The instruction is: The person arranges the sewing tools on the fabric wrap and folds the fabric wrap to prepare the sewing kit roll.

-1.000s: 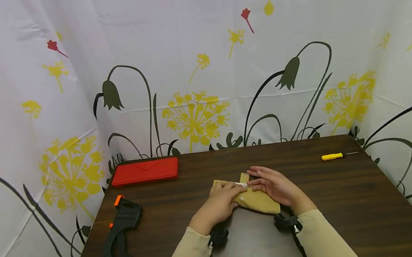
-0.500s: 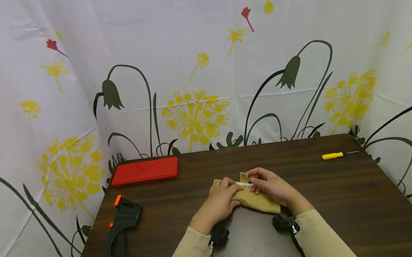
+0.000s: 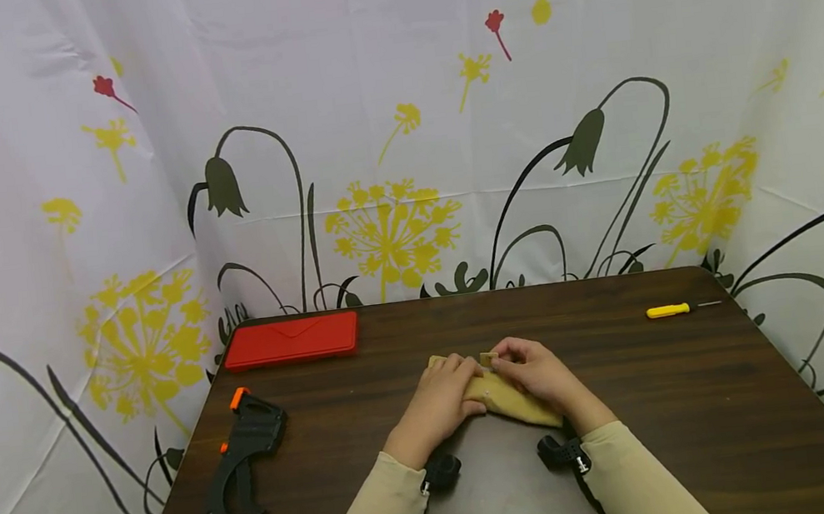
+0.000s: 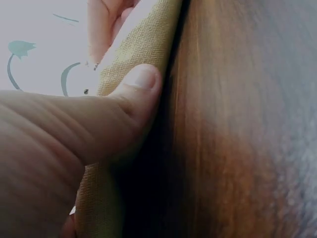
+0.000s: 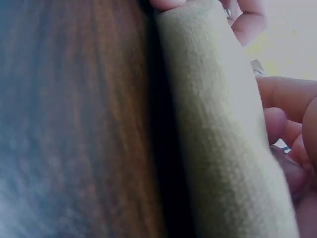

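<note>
A tan fabric pouch [image 3: 512, 405] with metal snaps lies on the table between both hands. My left hand [image 3: 437, 405] holds its left end. In the left wrist view, the thumb [image 4: 141, 82] presses the pouch's near side; the other fingers are hidden or behind the cloth. My right hand [image 3: 547, 377] pinches the pouch's small snap tab [image 3: 488, 358] at the far edge. In the right wrist view, the pouch [image 5: 213, 109] stands as a rounded, padded roll, with the right hand's bent fingers [image 5: 287, 94] behind it. What the pouch holds is hidden.
A red case [image 3: 291, 340] lies at the back left of the dark wooden table [image 3: 668, 397]. In front of it is a black and orange bar clamp [image 3: 248, 454]. A yellow-handled screwdriver [image 3: 668, 310] lies at the back right. A flower-printed curtain [image 3: 398, 124] hangs behind.
My right hand has gone from loosely spread fingers to pinching the tab, which has folded down toward the pouch. The white item seen at the opening is now covered. The left hand has stayed put.
</note>
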`<state>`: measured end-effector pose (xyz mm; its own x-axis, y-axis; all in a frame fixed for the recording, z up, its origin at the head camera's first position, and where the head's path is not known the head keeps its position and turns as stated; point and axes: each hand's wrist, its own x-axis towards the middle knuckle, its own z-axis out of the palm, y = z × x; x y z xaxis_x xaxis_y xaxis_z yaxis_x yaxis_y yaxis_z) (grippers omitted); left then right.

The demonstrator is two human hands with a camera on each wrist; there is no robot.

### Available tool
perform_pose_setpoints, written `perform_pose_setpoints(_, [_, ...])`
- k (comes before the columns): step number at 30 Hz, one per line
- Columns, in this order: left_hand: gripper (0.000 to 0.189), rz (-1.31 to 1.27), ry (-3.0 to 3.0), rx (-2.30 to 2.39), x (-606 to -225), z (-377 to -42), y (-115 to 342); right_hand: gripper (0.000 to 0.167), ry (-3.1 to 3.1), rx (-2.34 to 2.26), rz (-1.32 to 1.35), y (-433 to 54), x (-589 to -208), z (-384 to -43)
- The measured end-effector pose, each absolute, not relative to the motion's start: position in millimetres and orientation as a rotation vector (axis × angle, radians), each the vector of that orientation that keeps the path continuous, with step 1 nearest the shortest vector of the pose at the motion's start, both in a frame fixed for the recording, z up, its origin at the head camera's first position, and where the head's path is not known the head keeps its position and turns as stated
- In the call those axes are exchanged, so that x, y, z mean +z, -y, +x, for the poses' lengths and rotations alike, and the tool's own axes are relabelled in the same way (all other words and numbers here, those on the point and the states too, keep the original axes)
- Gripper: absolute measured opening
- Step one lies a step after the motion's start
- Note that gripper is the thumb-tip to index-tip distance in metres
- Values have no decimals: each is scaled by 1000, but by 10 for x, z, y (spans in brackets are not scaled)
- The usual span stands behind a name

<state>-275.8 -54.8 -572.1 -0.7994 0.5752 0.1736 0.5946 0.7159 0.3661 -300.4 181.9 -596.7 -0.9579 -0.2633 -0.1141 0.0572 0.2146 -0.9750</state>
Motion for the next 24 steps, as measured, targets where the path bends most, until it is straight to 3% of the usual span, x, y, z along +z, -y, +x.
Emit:
perform_pose_setpoints(14, [44,-987,2807,-599,-5724,-2754,532,25,-2140,-1995,-103,-1834,-5963,-2992])
perform_pose_setpoints(24, [23,-992,2760,-626,-5676,-2789,531,27,-2101,-2005,-216,-1867,-5985,-2974])
